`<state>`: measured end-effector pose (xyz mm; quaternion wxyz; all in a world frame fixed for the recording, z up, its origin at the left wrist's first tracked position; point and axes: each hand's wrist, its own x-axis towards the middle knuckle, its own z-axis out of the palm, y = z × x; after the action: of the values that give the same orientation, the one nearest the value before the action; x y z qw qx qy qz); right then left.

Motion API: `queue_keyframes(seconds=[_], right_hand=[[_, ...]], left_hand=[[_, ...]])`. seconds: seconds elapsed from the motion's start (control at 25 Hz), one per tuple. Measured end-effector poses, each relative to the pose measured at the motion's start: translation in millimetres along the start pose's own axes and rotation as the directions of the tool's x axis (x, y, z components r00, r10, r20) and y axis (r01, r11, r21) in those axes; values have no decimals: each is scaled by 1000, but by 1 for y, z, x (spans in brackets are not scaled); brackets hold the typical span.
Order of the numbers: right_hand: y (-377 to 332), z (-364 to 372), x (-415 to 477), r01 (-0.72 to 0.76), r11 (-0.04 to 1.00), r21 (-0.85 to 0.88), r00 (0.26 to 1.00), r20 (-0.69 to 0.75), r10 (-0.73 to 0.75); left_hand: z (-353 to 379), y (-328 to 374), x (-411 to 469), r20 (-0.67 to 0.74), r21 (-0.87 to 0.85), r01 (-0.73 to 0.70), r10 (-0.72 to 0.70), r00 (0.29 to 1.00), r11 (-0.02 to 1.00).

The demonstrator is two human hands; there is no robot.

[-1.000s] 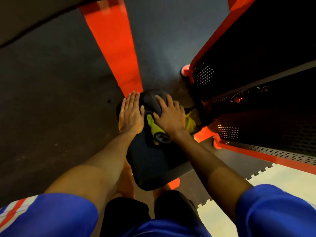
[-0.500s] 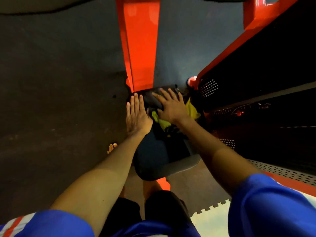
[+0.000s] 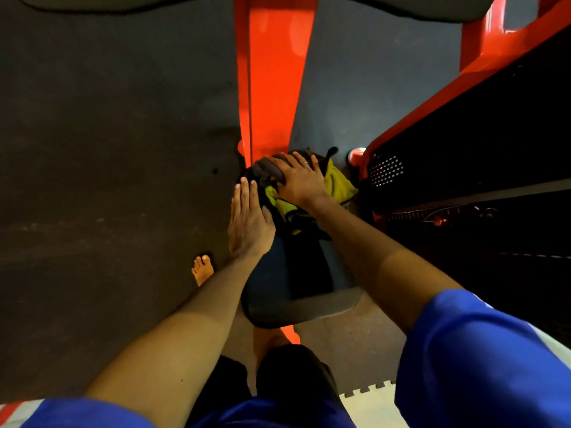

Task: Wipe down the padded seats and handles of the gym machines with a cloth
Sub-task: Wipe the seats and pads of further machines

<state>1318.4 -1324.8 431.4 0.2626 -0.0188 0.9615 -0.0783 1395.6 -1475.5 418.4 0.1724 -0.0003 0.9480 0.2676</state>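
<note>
Wiping time at the dark padded vinyl seat (image 3: 268, 279) of this gym machine, with the person bent right over it. At the seat's far end the right hand (image 3: 298, 180) lies spread on the crumpled yellow-green and dark fabric cloth (image 3: 338, 183). Its fingers are fanned and straight and the palm pushes the cloth down onto the padding, pressing rather than clutching. On the seat's left edge the left hand (image 3: 250, 217) rests flat with its fingers together, gripping nothing; it looks like a brace for the lean. Just beyond the seat's far end rises the broad red painted steel upright (image 3: 268, 88). To the seat's right stands the black perforated metal panel (image 3: 386, 171). A bare foot (image 3: 202, 268) is planted on the floor to the seat's left.

My read is that this is the seat-wiping step, with the cloth working only the far end. The near part of the seat shows bare padding with no cloth on it, so I'd judge there is plenty left to cover. The next move calls for drawing the cloth toward the seat's near edge under even downward pressure. The palm should stay flat so the bunched fabric doesn't roll up or slip off the seat's right side, where part of it seems to spill past the edge. I can make out no handles from here.
</note>
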Motion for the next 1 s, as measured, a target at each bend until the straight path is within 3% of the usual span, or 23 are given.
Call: queue_keyframes(seconds=[0.2, 0.36, 0.52, 0.6, 0.72, 0.88, 1.0], right_hand=[[12, 33, -100, 102, 994, -33, 979, -175, -106], [2, 19, -65, 76, 996, -48, 995, -53, -79], [-22, 8, -7, 42, 997, 69, 993, -111, -34], [-38, -4, 13, 85, 991, 101, 994, -72, -78], [-36, -24, 36, 149, 989, 7, 987, 53, -150], [16, -36, 37, 3, 1000, -15, 994, 110, -1], [16, -39, 34, -54, 998, -33, 996, 66, 57]], left_hand=[[-4, -1, 4, 39, -122, 64, -60, 997, 990], [-5, 1, 3, 30, -192, 109, -105, 994, 975], [-5, 1, 2, 6, -220, 138, -140, 990, 966], [-6, 1, 4, 2, -246, 174, -179, 984, 954], [-6, 2, 4, 18, -286, 250, -256, 967, 925], [-10, 3, 3, 23, -278, 238, -242, 970, 931], [-10, 5, 3, 3, -256, 253, -261, 965, 933]])
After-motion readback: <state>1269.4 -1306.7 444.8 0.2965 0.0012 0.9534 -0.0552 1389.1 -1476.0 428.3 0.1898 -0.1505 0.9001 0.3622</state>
